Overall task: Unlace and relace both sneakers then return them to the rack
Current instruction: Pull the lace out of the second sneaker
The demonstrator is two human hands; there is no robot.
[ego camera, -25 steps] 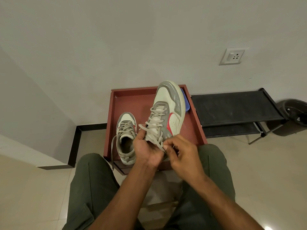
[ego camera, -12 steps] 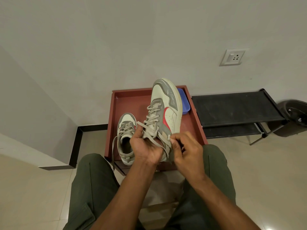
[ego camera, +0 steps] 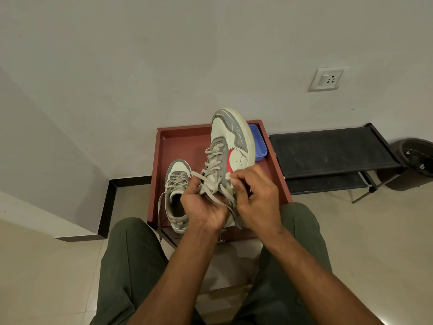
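Two sneakers are in play: one is held up over the red tray [ego camera: 164, 165], toe pointing far and tipped onto its side, and the second sneaker [ego camera: 175, 184] sits on the tray at near left, laced, with a loose lace end trailing over the near edge. The left hand [ego camera: 203, 207] grips the held sneaker [ego camera: 230, 146] at its heel and collar, fingers curled round it. The right hand [ego camera: 253, 200] pinches a lace end [ego camera: 227, 176] just beside the top eyelets, thumb and forefinger closed on its tip. The step looks like drawing the lace out of the upper eyelets. To do it well, the left hand should hold the shoe steady while the right pulls each crossing free in turn, from the collar toward the toe, easing slack through rather than yanking, so the lace does not snag or knot. Loose strands hanging near the wrists could tangle. A black rack [ego camera: 332, 148] stands to the right, with a blue tub [ego camera: 259, 146] behind the shoe.
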